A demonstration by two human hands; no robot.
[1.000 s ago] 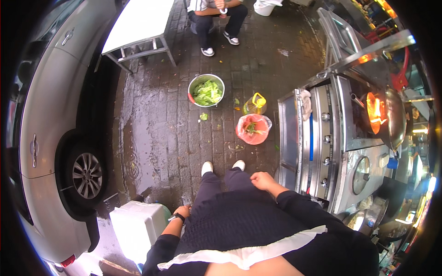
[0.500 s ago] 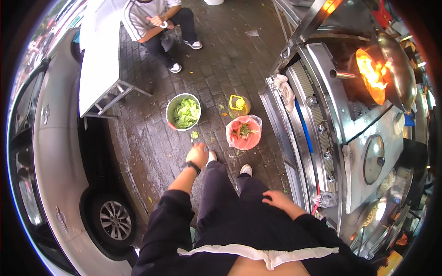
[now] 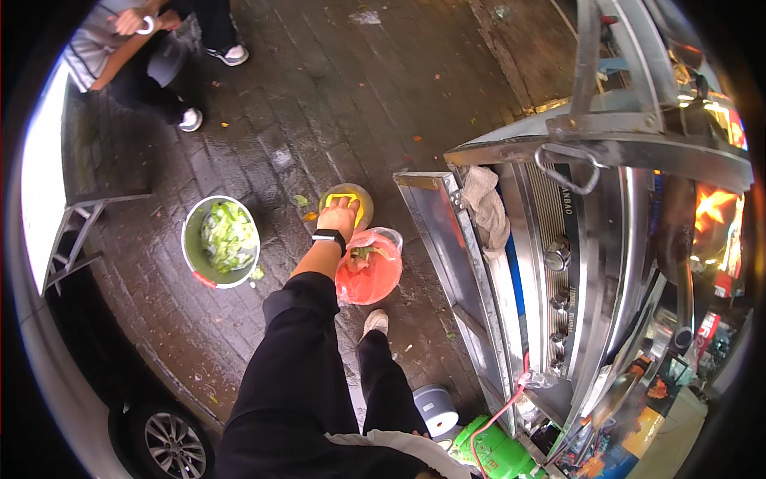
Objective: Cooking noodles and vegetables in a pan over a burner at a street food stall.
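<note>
My left hand (image 3: pixel 340 215), with a dark watch on its wrist, reaches down to a rounded see-through jug (image 3: pixel 365 203) on the wet ground. Its fingers are closed over the jug's yellow handle (image 3: pixel 345 196). Right beside the jug, partly behind my wrist, stands a bin lined with a red plastic bag (image 3: pixel 375 281), with vegetable scraps inside. Farther left is a metal bucket (image 3: pixel 190 254) holding cut green leaves (image 3: pixel 227 231). My right hand is out of view.
A steel stove cart (image 3: pixel 447 239) with knobs and a hanging grey cloth (image 3: pixel 485 203) fills the right, with flames (image 3: pixel 710 209) at its far side. A green gas cylinder (image 3: pixel 495 451) sits below. A person (image 3: pixel 132 60) crouches far left; a car wheel (image 3: pixel 174 443) is near left.
My left hand has reached forward from above the ground and taken hold of the jug's handle. My right hand has left the view. The view has shifted and turned toward the right.
</note>
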